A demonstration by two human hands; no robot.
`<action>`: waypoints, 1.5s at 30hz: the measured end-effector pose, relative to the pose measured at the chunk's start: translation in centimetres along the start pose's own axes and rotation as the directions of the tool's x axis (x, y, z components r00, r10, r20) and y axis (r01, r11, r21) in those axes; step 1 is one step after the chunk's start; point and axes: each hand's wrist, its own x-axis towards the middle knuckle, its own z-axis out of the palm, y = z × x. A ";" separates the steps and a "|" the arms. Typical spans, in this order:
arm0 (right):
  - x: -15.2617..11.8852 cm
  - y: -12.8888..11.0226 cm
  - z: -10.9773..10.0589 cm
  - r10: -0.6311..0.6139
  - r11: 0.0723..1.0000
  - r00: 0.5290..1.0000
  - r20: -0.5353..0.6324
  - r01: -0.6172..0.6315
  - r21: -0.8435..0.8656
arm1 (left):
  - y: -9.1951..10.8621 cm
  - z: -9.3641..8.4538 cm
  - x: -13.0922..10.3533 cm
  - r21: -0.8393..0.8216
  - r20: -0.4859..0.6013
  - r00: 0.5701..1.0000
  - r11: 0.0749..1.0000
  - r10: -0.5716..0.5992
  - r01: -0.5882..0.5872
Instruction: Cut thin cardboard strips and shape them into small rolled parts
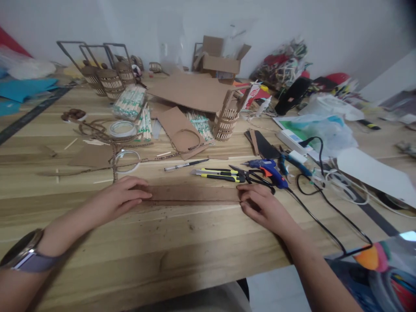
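Note:
A long, narrow cardboard strip [195, 193] lies flat on the wooden table, parallel to its front edge. My left hand [128, 197] has its fingertips closed on the strip's left end. At the right end, my right hand [258, 203] holds the strip between thumb and fingers. Just beyond the strip lie a yellow and black utility knife [221, 174], a pen [185, 165], black scissors [256, 178] and a blue glue gun [271, 171]. Small dark crumbs are scattered on the wood in front of the strip.
Tape rolls [122, 129] and cardboard rings stand at the left. Behind are a large cardboard sheet [195, 92], packs of sticks [130, 102], a small stick bucket [225, 125] and an open box [221, 64]. Black cables [318, 223] and a power strip [292, 141] occupy the right.

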 end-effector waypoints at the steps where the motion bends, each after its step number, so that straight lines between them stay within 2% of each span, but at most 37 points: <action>1: 0.0 0.0 0.0 0.002 1.000 1.000 0.000 -0.002 0.003 | -0.1 0.0 0.0 0.002 -0.004 1.000 1.000 0.006 -0.006; 7: 0.1 0.1 -0.1 0.005 0.999 1.000 -0.005 -0.005 0.042 | -0.1 0.2 -0.1 0.037 -0.018 1.000 0.999 0.023 -0.023; 12: 0.4 0.1 -0.4 0.005 0.998 1.000 -0.004 -0.005 0.063 | 0.9 0.0 0.6 0.074 0.011 1.000 0.997 0.009 -0.009; 16: 0.5 0.1 -0.5 0.019 0.998 1.000 0.018 -0.020 0.066 | 1.9 0.2 2.7 0.027 0.123 0.991 0.998 -0.059 0.056; 21: 0.5 0.4 -0.1 0.031 0.998 0.999 0.029 -0.033 0.054 | 3.2 0.7 6.5 -0.058 0.272 0.962 0.998 0.012 0.003; 26: 0.5 0.3 -0.2 0.032 0.999 0.999 0.022 -0.032 0.037 | 4.1 0.7 8.7 -0.077 0.324 0.945 0.997 0.049 -0.025; 45: 1.0 -0.4 -1.3 0.037 0.998 0.993 0.112 -0.042 0.047 | 4.2 1.7 8.3 -0.110 0.293 0.955 0.994 0.038 -0.006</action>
